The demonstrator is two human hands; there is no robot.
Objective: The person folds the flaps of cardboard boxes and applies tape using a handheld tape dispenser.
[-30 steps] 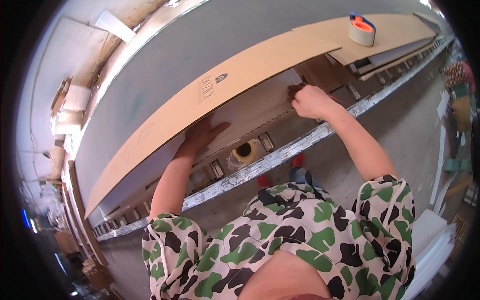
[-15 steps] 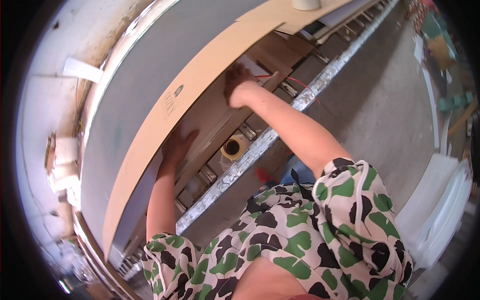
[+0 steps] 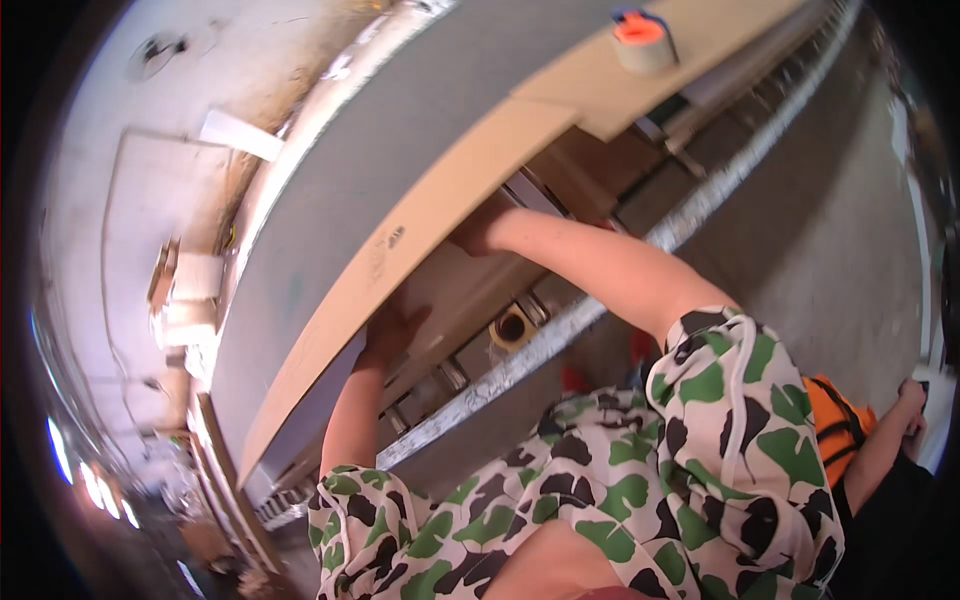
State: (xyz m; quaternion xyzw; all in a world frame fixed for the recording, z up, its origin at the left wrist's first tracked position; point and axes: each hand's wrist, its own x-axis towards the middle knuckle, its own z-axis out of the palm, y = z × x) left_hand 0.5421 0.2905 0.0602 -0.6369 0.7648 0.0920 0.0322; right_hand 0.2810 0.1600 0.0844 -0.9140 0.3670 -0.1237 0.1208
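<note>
Both the left hand [image 3: 392, 337], thumb splayed from its palm, and the right hand [image 3: 484, 229], too shadowed from where I stand to tell its fingers, reach beneath the cardboard flap [image 3: 462, 178] along the grey tabletop [image 3: 300, 245], where even, gentle pressure should serve best.
</note>
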